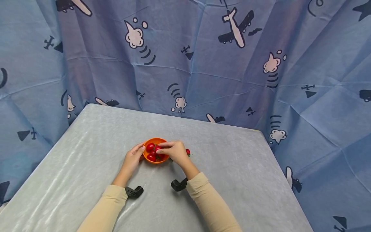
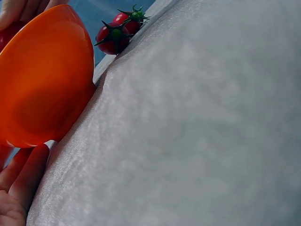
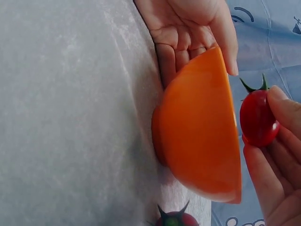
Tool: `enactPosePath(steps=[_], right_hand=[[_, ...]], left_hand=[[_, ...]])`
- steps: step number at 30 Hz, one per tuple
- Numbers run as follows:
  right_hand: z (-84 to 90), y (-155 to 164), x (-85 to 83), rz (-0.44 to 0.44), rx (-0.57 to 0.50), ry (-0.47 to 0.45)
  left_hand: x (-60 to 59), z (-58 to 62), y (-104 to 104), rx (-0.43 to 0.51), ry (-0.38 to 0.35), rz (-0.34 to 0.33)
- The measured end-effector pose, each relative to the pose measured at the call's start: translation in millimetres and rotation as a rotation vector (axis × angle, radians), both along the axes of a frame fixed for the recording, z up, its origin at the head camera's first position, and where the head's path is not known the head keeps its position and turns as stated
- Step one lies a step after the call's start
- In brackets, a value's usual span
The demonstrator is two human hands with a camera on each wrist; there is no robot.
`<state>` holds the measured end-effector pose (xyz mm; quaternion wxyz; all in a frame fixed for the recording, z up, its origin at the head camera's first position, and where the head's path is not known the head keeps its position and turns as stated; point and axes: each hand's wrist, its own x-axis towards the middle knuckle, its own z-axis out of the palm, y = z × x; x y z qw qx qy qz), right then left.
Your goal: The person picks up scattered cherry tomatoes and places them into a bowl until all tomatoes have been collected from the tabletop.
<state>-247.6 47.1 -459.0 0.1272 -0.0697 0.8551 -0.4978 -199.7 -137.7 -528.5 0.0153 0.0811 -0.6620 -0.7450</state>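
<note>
An orange bowl (image 1: 156,140) stands on the table with several red cherry tomatoes (image 1: 151,157) inside. On its left side my left hand (image 1: 131,162) holds the bowl, thumb by the rim and fingers against the outer wall. Over the bowl's right part, my right hand (image 1: 178,153) pinches a cherry tomato (image 3: 257,117) with a green stem, between thumb and fingers. The right wrist view shows this tomato just above the rim. Two more cherry tomatoes, a near one (image 2: 113,38) and a far one (image 2: 132,21), lie on the table beyond the bowl in the left wrist view.
A pale grey cloth covers the table (image 1: 232,170). Behind it hangs a blue curtain (image 1: 162,74) printed with planes and clouds. One loose tomato (image 1: 188,151) shows just right of my right hand. Black wrist mounts (image 1: 134,192) sit on both forearms.
</note>
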Motion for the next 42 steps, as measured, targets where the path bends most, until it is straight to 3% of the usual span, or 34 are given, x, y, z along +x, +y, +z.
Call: enactPosePath(steps=[42], right_hand=[[-13.1, -14.5, 2.4, 0.041, 0.111, 0.122]], left_hand=[[0.1, -2.1, -0.8, 0.007, 0.016, -0.01]])
